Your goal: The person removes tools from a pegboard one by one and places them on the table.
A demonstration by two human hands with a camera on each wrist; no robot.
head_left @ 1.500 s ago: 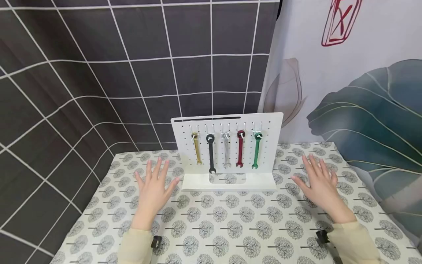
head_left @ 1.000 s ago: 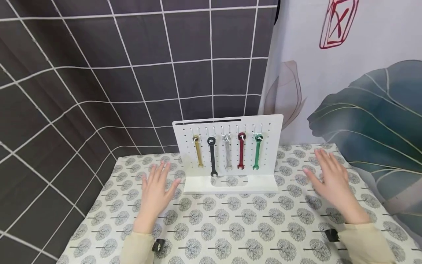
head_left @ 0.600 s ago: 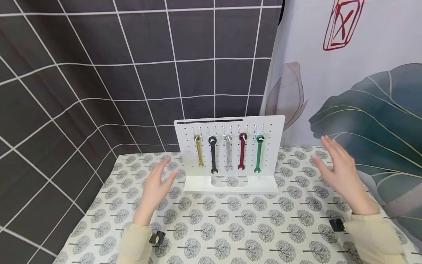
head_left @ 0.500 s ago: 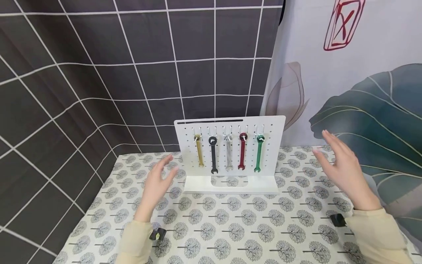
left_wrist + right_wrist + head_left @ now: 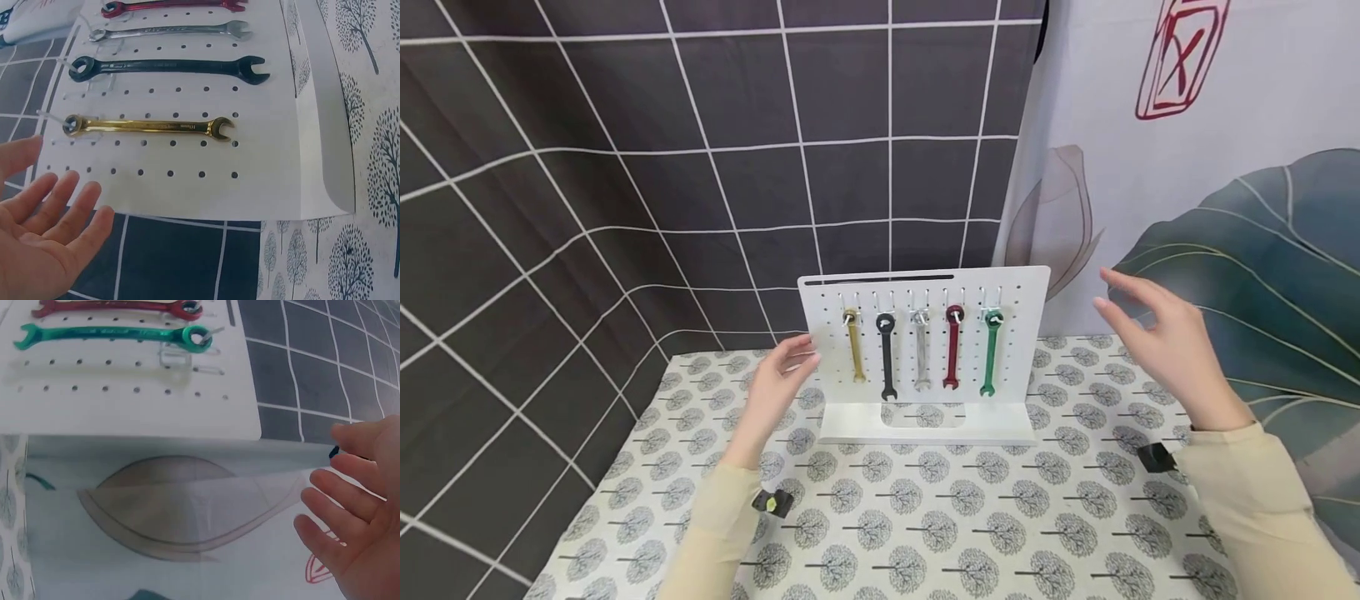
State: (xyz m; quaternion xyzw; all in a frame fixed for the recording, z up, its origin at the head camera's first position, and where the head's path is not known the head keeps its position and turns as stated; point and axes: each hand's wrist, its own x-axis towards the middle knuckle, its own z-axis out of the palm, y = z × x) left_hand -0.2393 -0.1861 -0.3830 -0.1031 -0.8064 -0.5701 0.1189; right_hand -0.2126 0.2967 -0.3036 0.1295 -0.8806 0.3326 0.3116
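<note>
On hooks of a white pegboard [image 5: 1011, 350] hang combination wrenches: gold [image 5: 854, 350], black [image 5: 887, 354], silver [image 5: 922, 350], red [image 5: 952, 346] and green [image 5: 991, 354]. My left hand [image 5: 772, 396] is beside the board's left edge, nearest the gold wrench [image 5: 150, 126]. Its fingers are bent slightly and hold nothing, apart from the wrench in the left wrist view. Raised in the air to the right of the board, my right hand [image 5: 1176, 354] has thumb and fingers spread, with nothing between them. The green wrench [image 5: 112, 334] is closest to it.
The pegboard's flat base [image 5: 925, 436] rests on a tree-print tablecloth [image 5: 910, 500]. Behind and to the left hangs a dark gridded curtain [image 5: 842, 92]. A pale leaf-print curtain [image 5: 1097, 125] hangs at the right. Small black devices [image 5: 772, 502] sit at both wrists.
Both hands have lifted off the tablecloth area. The left moved right and up to the board's left edge; the right rose, then swung left toward the board. The wrenches stayed hanging.
</note>
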